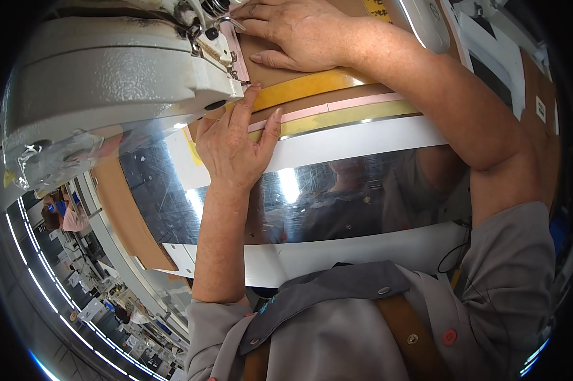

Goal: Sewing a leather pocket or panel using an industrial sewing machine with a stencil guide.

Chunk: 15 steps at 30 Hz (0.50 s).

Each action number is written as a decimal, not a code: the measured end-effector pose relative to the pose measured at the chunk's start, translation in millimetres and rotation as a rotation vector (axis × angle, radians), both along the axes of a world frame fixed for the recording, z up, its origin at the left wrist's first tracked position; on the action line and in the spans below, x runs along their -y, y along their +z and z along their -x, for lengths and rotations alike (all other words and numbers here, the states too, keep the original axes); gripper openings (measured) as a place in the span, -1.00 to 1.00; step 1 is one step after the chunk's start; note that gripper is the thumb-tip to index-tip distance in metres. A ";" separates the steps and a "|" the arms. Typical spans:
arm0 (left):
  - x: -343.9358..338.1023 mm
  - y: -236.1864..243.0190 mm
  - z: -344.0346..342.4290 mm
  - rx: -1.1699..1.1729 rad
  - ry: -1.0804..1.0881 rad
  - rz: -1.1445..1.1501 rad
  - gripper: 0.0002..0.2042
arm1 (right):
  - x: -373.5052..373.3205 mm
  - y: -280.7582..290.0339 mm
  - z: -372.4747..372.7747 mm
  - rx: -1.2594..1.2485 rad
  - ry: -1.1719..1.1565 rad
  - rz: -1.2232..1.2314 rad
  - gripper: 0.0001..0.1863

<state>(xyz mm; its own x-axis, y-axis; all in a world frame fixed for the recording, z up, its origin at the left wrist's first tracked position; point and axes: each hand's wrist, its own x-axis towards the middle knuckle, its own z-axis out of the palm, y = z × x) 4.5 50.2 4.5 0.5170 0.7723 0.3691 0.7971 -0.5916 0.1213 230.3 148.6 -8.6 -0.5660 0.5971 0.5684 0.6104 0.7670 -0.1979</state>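
A sewing machine reaches in from the left, its needle area close to my fingertips. My left hand lies with fingers stretched out, index fingertip just below the presser-foot area, thumb apart at the near pink edge. My right hand rests flat on a brown panel, its fingertips close to the machine's metal parts. Across the panel runs a yellow strip. Nearer to me, a pink strip lies along the panel's edge. Another pink strip borders the panel beside the needle area.
A shiny, scratched metal plate crosses the white machine table before me. Brown cardboard covers the table's left end. At the upper right is a rounded white machine part. Beyond the left edge, workbenches stand under strip lights.
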 end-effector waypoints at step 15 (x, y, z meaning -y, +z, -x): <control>10.8 11.7 -7.0 0.002 0.144 0.260 -0.50 | 2.9 1.6 -0.2 0.126 -0.020 0.246 -0.15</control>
